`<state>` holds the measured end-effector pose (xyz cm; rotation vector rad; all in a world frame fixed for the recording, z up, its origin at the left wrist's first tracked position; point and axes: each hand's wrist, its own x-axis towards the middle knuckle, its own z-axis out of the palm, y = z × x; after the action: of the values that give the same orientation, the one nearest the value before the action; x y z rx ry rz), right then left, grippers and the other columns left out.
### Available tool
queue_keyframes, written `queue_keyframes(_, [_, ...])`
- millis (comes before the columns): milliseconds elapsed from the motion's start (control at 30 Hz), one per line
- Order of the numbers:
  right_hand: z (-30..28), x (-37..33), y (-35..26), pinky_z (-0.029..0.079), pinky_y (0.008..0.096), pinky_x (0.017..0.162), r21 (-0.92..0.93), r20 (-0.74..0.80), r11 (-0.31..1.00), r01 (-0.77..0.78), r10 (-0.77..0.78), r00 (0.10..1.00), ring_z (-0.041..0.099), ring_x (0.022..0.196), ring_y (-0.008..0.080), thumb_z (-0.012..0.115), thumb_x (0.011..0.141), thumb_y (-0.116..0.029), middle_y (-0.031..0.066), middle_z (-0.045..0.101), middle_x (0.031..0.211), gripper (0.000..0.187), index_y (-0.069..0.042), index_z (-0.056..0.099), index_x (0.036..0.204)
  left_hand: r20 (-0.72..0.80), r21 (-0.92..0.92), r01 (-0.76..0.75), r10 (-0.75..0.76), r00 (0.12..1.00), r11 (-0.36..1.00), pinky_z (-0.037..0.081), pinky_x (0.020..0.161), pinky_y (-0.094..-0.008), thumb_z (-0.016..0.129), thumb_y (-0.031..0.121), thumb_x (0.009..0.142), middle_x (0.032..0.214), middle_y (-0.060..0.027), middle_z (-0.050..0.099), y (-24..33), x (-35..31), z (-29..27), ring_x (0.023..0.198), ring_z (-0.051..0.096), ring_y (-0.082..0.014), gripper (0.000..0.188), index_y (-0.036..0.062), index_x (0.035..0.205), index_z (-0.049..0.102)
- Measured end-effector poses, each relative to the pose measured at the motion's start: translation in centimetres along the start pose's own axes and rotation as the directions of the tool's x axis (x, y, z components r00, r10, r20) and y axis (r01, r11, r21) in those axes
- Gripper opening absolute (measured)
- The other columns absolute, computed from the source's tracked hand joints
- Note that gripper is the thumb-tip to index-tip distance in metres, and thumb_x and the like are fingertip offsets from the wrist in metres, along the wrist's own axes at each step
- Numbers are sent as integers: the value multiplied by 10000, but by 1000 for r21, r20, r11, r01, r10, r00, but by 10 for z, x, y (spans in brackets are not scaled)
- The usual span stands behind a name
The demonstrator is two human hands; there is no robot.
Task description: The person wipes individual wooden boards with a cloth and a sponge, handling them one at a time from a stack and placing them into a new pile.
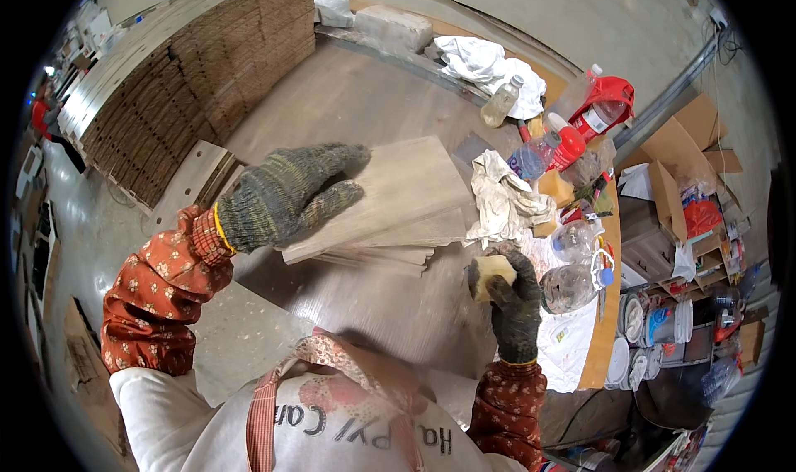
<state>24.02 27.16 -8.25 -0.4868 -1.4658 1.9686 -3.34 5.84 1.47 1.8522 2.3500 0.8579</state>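
My left hand, in a dark grey-green knit glove, lies across the left end of a pale wood-grain board. Its fingers are stretched out and its thumb is apart, all on the board's upper face. Beneath that board, several similar boards lie in a loosely fanned stack on the table. My right hand, also gloved, is closed round a yellowish sponge-like block, to the right of the stack and apart from it. A crumpled, stained white cloth lies just beyond my right hand.
A tall stack of panels stands at the far left. Along the table's right side are plastic bottles, a red bottle and white rags. Cardboard boxes and buckets stand farther right.
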Motion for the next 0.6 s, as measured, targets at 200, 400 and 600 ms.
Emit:
queue_keyframes(200, [39,9,-34,487,321,915,-159,166,960,230,-204,965,564,1099,211,717,840,-94,124,557,1249,579,32,453,1340,-113,-13,-20,18,993,1000,505,917,-391,593,249,934,1169,-199,635,-4,-2,9,1046,632,-339,369,11,1216,600])
queue_keyframes(400, [88,38,-37,522,339,887,-726,360,256,638,-649,670,591,1057,248,783,778,-73,152,579,1188,633,25,477,1323,-190,87,32,-15,982,996,504,886,-415,555,273,952,1158,-159,648,-4,-8,14,1001,636,-329,324,67,1194,619])
queue_keyframes(600, [170,8,3,513,454,858,-595,675,76,800,-494,548,612,1004,343,781,756,-252,199,595,1120,523,-16,570,1172,-177,19,35,-31,984,999,518,870,-412,553,257,955,1137,-154,657,-11,-2,20,999,641,-334,314,63,1195,615])
